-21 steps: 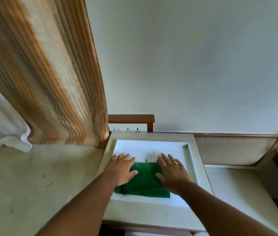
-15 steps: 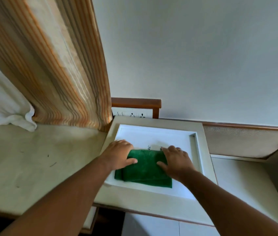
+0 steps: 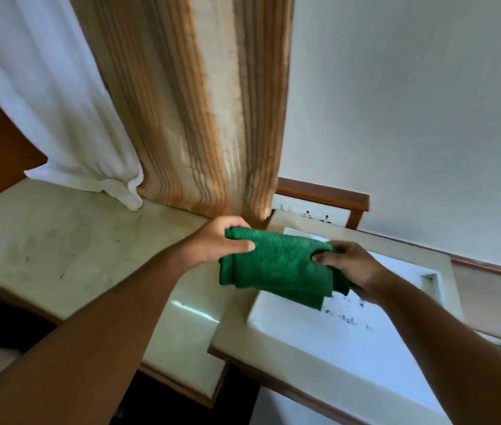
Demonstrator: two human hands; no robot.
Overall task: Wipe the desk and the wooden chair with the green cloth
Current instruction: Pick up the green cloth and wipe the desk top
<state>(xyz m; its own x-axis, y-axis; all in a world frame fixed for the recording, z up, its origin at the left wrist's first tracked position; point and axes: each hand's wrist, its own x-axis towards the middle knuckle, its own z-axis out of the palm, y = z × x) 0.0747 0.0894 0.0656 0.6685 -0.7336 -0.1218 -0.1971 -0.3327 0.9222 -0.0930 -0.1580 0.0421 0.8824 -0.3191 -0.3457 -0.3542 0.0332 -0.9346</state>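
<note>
Green cloth now lifted off the white counter, folded, both grips pinching it: left hand, right hand; wiping paused, likely refolding or relocating.

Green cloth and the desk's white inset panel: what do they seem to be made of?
The green cloth, held by the left hand and right hand, looks like soft microfibre or terry: fine ribbed texture, limp folds. The white inset panel looks smooth and glossy, perhaps glass or laminate over a printed sheet; it shows a bluish sheen. Which one cannot be told.
</note>
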